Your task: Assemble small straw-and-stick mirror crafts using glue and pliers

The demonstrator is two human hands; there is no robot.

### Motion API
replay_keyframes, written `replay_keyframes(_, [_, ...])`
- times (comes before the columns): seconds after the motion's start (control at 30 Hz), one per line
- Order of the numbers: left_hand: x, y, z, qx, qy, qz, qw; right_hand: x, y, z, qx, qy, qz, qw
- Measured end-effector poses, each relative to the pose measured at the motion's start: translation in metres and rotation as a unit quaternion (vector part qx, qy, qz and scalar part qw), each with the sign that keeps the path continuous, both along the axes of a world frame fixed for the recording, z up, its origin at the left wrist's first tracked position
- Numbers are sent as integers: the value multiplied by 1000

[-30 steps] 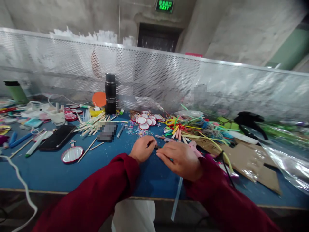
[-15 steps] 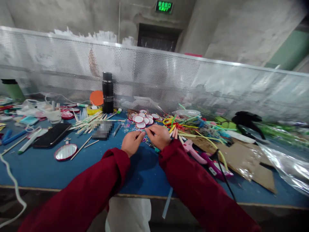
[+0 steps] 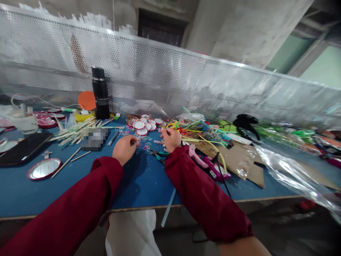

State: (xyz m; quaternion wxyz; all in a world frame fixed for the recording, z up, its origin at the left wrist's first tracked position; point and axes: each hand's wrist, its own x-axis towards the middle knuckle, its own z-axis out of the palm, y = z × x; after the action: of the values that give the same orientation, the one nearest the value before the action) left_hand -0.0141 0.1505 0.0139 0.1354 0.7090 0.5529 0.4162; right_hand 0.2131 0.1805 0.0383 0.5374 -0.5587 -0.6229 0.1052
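Note:
My left hand (image 3: 125, 147) is over the blue tabletop, thumb and fingers curled together at the edge of a scatter of small coloured wire clips (image 3: 147, 144). Whatever it pinches is too small to make out. To its right, my right hand (image 3: 172, 138) is raised a little, fingertips bent in toward the thumb; any thing between them is not clear. Pliers with teal handles (image 3: 160, 155) lie between the hands, partly behind the right sleeve. A heap of small round white discs with red rims (image 3: 142, 125) sits just beyond the hands.
On the left are a round mirror (image 3: 44, 168), a black phone (image 3: 25, 149), wooden sticks (image 3: 66, 161) and a black bottle (image 3: 100, 93). Rightward lie tangled coloured strips (image 3: 205, 129), a purple glue gun (image 3: 217, 170), cardboard (image 3: 236, 158) and clear plastic film (image 3: 287, 170). A perforated metal panel (image 3: 165, 78) stands behind.
My hands, which met fingertip to fingertip, have moved apart, the left toward the clips and the right away from it. The pliers now show between them. The view has swung right and down.

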Motion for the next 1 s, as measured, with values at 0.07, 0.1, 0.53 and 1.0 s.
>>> replay_keyframes(0.07, [-2, -2, -2, 5, 100, -3, 995, 0, -1, 2, 11, -5, 0, 1000])
replay_keyframes(0.1, [-2, -3, -3, 5, 135, 1, 991, 0, -2, 2, 16, -7, 1, 1000])
replay_keyframes(0.53, [2, -7, -1, -32, 203, -26, 978, 4, -45, 34, -81, -335, 42, 938])
replay_keyframes(1.0, [2, -7, 3, -85, -48, -42, 994, 6, -108, 11, -112, -467, 5, 877])
